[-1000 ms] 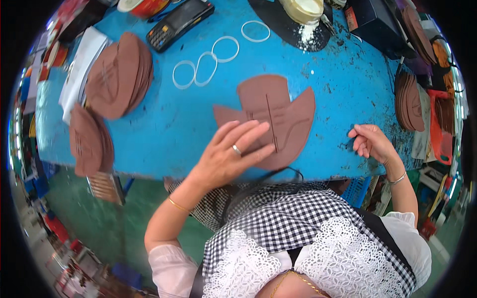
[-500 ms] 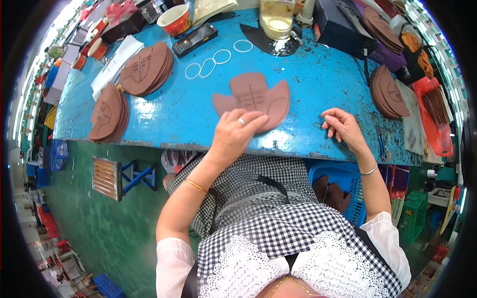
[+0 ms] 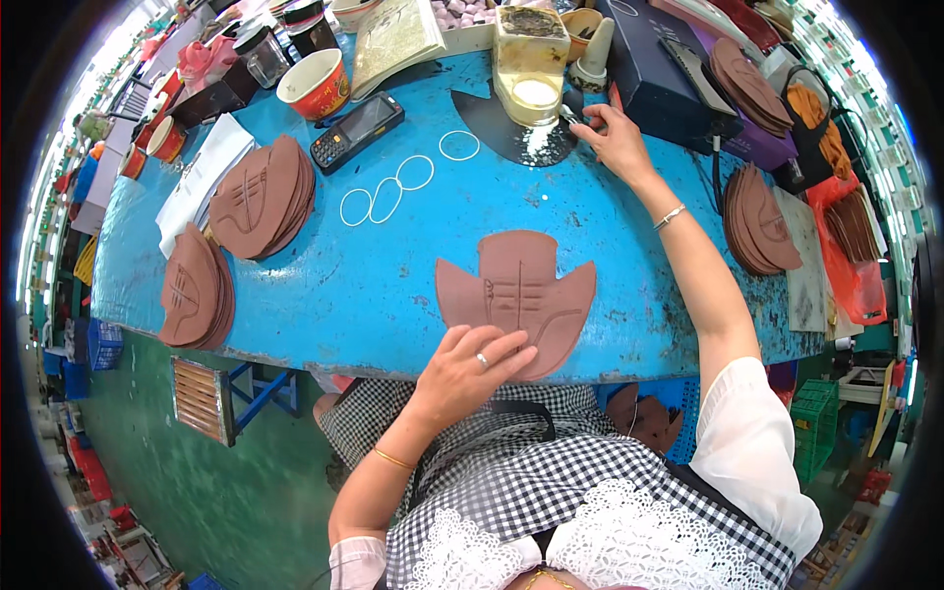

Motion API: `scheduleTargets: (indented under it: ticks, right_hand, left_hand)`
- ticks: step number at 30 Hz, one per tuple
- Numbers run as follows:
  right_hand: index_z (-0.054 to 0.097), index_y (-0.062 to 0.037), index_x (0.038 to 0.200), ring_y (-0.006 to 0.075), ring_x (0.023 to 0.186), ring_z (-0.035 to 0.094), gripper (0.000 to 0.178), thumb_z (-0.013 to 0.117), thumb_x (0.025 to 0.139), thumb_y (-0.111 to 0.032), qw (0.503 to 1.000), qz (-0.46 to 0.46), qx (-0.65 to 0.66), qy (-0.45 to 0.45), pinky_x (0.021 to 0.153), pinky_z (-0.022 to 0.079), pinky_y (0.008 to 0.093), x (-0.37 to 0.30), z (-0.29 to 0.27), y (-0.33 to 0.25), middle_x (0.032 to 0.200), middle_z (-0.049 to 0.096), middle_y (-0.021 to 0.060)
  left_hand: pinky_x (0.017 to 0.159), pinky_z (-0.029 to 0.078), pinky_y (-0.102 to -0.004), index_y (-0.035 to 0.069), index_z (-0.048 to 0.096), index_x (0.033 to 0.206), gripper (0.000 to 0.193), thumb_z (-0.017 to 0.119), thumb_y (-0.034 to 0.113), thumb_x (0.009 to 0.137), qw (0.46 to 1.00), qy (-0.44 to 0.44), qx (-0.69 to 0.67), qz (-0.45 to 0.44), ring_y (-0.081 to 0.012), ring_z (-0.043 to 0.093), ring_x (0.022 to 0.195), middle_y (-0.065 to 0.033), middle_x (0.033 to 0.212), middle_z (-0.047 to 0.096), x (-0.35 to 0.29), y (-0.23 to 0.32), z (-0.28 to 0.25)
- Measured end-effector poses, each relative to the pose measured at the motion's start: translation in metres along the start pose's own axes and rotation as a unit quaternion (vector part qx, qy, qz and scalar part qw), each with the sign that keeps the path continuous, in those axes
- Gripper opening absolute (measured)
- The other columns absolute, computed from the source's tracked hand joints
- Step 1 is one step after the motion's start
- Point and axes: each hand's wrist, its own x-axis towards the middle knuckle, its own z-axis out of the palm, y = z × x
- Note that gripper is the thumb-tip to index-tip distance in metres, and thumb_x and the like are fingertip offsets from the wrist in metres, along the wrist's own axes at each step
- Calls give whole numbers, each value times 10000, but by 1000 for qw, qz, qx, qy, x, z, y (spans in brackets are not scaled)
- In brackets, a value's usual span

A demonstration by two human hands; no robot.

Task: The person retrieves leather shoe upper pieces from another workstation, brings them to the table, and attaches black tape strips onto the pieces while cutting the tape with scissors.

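A brown shoe-upper piece [image 3: 521,285], winged and marked with dark lines, lies flat near the table's front edge. My left hand [image 3: 467,369] holds its near left edge, fingers bent over it and pressed together. Farther off, my right hand [image 3: 617,145] is stretched out beside a stained glue container [image 3: 532,59]. Its thumb and fingers close around a small silvery-ended item at the container's right foot, too small to name. Under the container lies a black sheet [image 3: 482,123] with whitish spatters.
Stacks of brown pieces lie at left [image 3: 264,202] and right [image 3: 759,221]. Three joined white rings [image 3: 386,192] and a single ring [image 3: 459,146] lie mid-table. A handheld device [image 3: 357,130], a red paper bowl [image 3: 315,87] and a dark box [image 3: 659,74] stand farther back.
My right hand has moved from the table's near right up to the glue container, its fingers closing there. My left hand stays on the brown piece. The whole view has shifted.
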Motion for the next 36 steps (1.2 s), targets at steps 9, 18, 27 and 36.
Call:
scheduleTargets:
  ticks: [9,18,27,36]
  right_hand:
    - [613,-2,1070,78,721,601,219,653,931,-166,964,82,244,-59,576,533,241,11,-6,10,865,646,23]
    - [676,-21,1083,43,676,536,252,677,933,-224,972,12,200,-120,618,444,213,62,-4,-35,845,625,-22]
    - [695,-71,1049,287,868,657,295,619,938,-333,956,-229,-158,-93,778,514,373,79,8,-40,942,663,105]
    - [704,-81,1081,174,782,548,247,713,888,-236,949,-275,-124,-90,730,465,289,53,-16,-60,888,579,34]
  left_hand:
    - [920,448,-375,185,638,1217,431,634,143,788,1000,-2,-22,-23,-181,564,1097,15,1262,585,5,-5,-3]
    - [932,450,-383,187,655,1197,420,647,136,780,997,-15,-63,-42,-189,561,1076,12,1176,574,6,-8,-3]
    - [953,450,-386,192,661,1181,417,669,161,765,997,-7,-53,-53,-189,560,1100,8,1211,573,3,-9,0]
    - [884,454,-386,211,712,1088,432,825,343,692,994,19,-81,-76,-197,578,1056,21,1185,622,5,-7,0]
